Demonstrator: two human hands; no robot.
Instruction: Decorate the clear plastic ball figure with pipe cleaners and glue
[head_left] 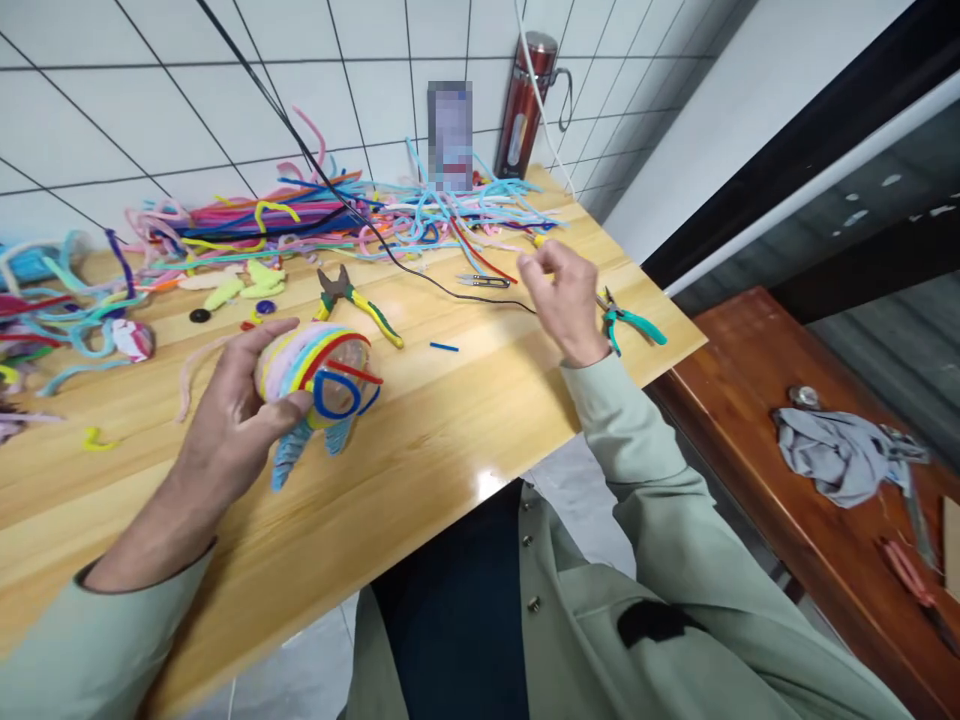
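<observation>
My left hand (232,415) is closed around the striped ball (319,368), with the thumb on its near side and the fingers over its far side. The ball is over the left half of the bench (420,430). Two blue legs (292,455) point downward from it, and I cannot tell if they touch the wood. On its right end there is a blue ring (336,396), with a red strip just above.

Just beyond, to the right, a short blue stick (444,347) lies alone. My right hand (562,295) is above the bench, its fingers bent inward. A small yellow bit (538,240) shows near the fingertips, but I cannot tell if I pinch it. Beside this wrist lie the teal pliers (637,325).

Farther, the yellow-green pliers (343,290) lie behind the ball, and the snips (484,281) lie near my right hand. Next comes the colourful pile of fuzzy stems (262,220). At the back a phone (450,135), its screen blurred, and a red flask (525,110) stand near the tiled wall (150,90).
</observation>
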